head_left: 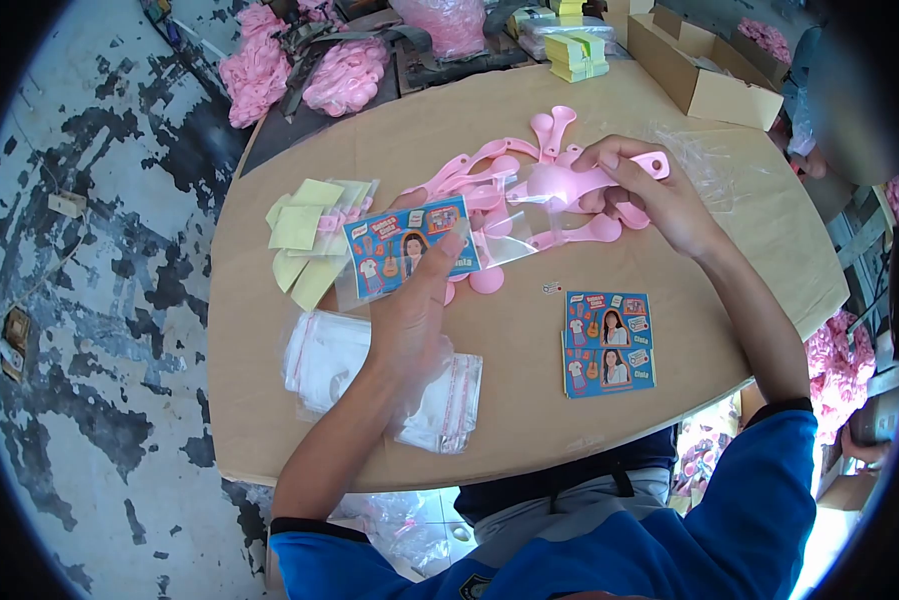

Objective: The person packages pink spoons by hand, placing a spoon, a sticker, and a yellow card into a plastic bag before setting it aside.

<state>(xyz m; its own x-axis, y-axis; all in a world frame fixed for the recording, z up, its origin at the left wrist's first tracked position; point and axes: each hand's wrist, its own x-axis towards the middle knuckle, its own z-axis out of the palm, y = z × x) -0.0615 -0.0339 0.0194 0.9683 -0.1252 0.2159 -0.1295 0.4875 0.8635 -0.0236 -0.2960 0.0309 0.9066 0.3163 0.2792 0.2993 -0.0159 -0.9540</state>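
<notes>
My left hand (416, 300) grips a clear plastic bag with a blue printed card (399, 245) in it, thumb on the card's right part. The bag's open end points right. My right hand (659, 195) pinches a pink plastic spoon (559, 187) by its handle, with the bowl close to the bag's mouth. More pink spoons (484, 195) lie in a pile under and behind both hands. Nearer my body, a stack of blue cards (609, 350) rests on the brown-covered table (529, 420). Clear empty bags (439, 410) lie beneath my left forearm.
Filled bags with pale yellow cards (309, 225) sit at the table's left. Yellow bundles (576, 57) and an open cardboard box (704, 75) stand at the far edge. Crumpled clear plastic (704, 170) lies beyond my right hand. Pink bundles (344, 75) are behind the table.
</notes>
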